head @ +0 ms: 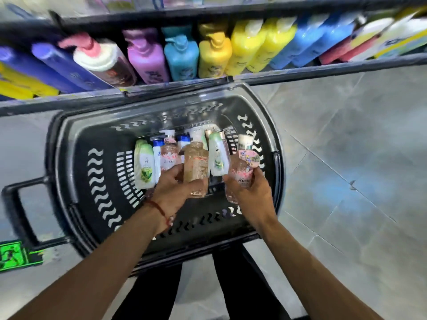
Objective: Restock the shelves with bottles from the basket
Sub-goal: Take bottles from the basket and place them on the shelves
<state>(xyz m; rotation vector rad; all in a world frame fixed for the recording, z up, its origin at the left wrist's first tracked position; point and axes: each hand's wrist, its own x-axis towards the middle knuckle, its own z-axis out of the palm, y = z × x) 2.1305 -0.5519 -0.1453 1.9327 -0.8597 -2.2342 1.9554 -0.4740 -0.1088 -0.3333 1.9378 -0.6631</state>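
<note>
A black plastic basket (76, 172) stands on the floor below me, with several small bottles lying in its bottom. My left hand (175, 188) is shut on a clear amber pump bottle (196, 162), held just above the others. My right hand (250, 192) grips a clear pink flowered bottle (243, 167) with a cream cap, over the basket's right side. In the basket lie a white-green bottle (144, 165), another white-green one (217, 158), a pink pump bottle (168, 153) and blue-capped white bottles (158, 148). The shelf (161, 88) beyond holds large pump bottles.
The lowest shelf carries rows of big bottles: purple (147, 58), teal (181, 57), yellow (242, 46), blue (307, 42). The basket's long handle (16, 209) sticks out left. Grey floor tiles (346, 169) lie to the right. A green floor sign (13, 255) is at the lower left.
</note>
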